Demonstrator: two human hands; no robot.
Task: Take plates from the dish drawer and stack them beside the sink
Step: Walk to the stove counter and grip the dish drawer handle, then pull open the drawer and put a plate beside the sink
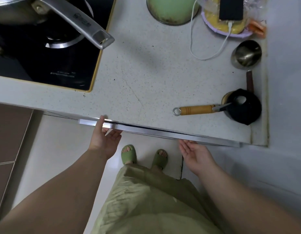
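A long silver drawer handle [146,130] runs under the front edge of the speckled white counter [138,73]. My left hand [104,137] is at the handle's left part, thumb over its top, fingers spread beneath it. My right hand [195,152] hovers palm up just below the handle's right part, fingers apart, holding nothing. The drawer's inside is hidden, and no plates or sink are in view.
A black cooktop [50,59] with a steel pan handle [75,19] jutting over it is at the left. On the counter: a green bowl [171,9], a phone on a cable [231,9], a steel cup [246,54], a wooden-handled tool [195,110] and a black object [243,107]. My feet in green slippers [144,155] stand below.
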